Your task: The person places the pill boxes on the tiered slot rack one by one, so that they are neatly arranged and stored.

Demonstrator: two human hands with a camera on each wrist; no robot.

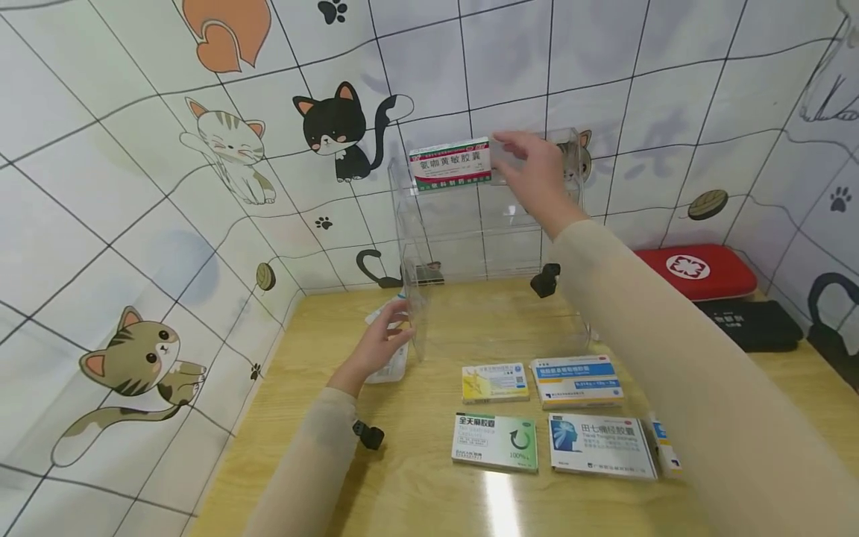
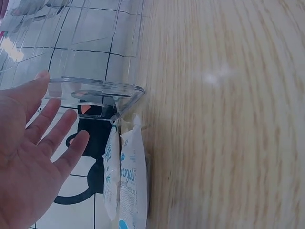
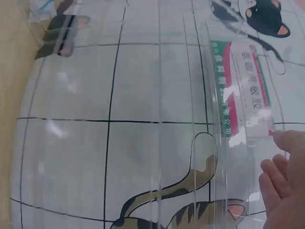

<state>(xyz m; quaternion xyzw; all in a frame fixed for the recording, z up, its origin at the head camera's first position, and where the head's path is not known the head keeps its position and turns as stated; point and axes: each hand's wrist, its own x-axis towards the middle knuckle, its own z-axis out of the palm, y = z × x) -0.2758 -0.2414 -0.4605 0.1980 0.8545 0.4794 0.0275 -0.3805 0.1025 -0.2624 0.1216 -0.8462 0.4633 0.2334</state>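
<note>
A clear acrylic rack (image 1: 499,235) with several levels stands against the wall. In its top level sits a white, red and green medicine box (image 1: 451,165), upright with its printed face forward. My right hand (image 1: 533,168) is at the box's right end; in the right wrist view its thumb tip is right at the box's corner and its other fingers are loosely bent. My left hand (image 1: 377,344) is beside the rack's lower left side, fingers spread and relaxed, gripping nothing. Two white plastic packets (image 2: 132,176) stand near it, partly behind the hand in the head view.
Several medicine boxes lie on the wooden table (image 1: 409,477) before the rack: yellow-white (image 1: 495,382), blue-white (image 1: 577,382), green-white (image 1: 495,441) and a white one (image 1: 602,446). Another box (image 1: 666,447) is partly hidden by my right sleeve. A red case (image 1: 698,270) and black pouch (image 1: 748,326) lie at right.
</note>
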